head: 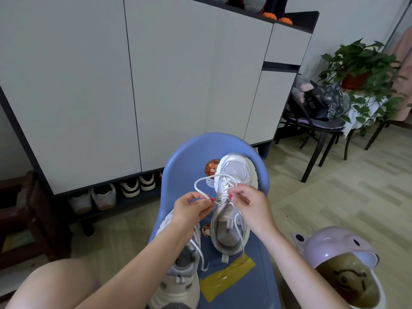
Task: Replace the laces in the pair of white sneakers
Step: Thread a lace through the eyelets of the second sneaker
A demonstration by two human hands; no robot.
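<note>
**Both hands pinch the lace over the right-hand sneaker**

Nearest the camera, a bare knee [60, 284] fills the lower left corner, and two forearms reach forward from the bottom edge. Both hands meet over a white sneaker [231, 210] that lies toe-away on a blue plastic chair [214, 146]. Its white lace [205, 181] rises in a loop above the eyelets. The left hand [191, 210] pinches one strand of that lace between thumb and fingertips, just left of the shoe's tongue. The right hand [247, 204] pinches the lace at the upper eyelets, fingers curled over the shoe's throat. A loose end of lace trails down past the heel.

A second sneaker [178, 270] rests beside the first on the chair's left side, partly under the left forearm, with its own lace hanging slack. Yellow tape [225, 279] is stuck across the seat near the heels.

At the lower right stands a lilac bin [341, 264] with its lid tipped up. Behind the chair is a tall grey cabinet [138, 85] with shoes [116, 192] in the gap beneath it. Farther right, a potted plant [361, 70] and a dark bag [321, 103] sit on black stools.
</note>
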